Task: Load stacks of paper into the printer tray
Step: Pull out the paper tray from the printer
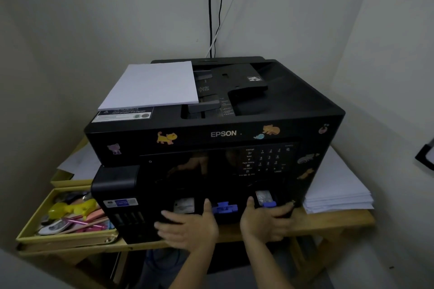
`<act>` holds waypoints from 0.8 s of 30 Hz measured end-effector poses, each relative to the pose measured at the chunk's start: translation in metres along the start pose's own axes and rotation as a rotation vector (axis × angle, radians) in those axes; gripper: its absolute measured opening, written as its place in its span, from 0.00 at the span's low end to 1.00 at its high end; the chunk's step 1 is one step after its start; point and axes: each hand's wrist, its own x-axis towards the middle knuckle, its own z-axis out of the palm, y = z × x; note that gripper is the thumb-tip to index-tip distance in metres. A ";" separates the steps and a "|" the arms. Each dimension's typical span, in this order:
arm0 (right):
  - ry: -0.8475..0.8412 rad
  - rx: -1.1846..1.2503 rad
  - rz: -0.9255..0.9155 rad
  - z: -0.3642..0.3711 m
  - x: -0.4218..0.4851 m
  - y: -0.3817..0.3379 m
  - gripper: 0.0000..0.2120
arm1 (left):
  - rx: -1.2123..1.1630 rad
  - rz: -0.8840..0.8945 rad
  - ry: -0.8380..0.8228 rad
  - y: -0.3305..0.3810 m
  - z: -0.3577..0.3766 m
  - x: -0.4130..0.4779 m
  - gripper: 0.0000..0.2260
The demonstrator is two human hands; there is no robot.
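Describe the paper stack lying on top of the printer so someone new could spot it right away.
Find the black printer on the wooden table. On its lid's left rear part lies a flat white paper stack. Unlike the bigger, messier paper pile on the table, it sits on the printer itself.

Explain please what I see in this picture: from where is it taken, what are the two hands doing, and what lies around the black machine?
A camera worn on the person's head takes the picture, looking down. The black Epson printer stands on a wooden table. The left hand and right hand both rest on the low front paper tray, holding no paper. A white paper stack lies on the printer's top; another white pile lies to the right. A yellow box of stationery sits to the left.
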 end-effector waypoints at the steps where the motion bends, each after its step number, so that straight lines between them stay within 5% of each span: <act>1: 0.051 -0.080 -0.156 -0.001 -0.006 0.001 0.44 | 0.094 0.107 0.002 -0.002 0.002 0.000 0.47; 4: 0.166 -0.377 -0.547 0.003 -0.013 0.007 0.25 | 0.390 0.408 0.003 -0.015 0.007 0.009 0.38; 7: 0.116 -0.520 -0.737 0.006 -0.006 0.014 0.16 | 0.604 0.578 -0.051 -0.020 0.007 0.019 0.33; 12: -0.002 -0.635 -0.827 -0.002 -0.002 0.015 0.32 | 0.801 0.651 -0.222 -0.021 0.002 0.028 0.30; 24: -0.151 -0.837 -0.970 -0.051 -0.017 0.052 0.32 | 0.863 0.713 -0.258 -0.061 -0.030 -0.002 0.27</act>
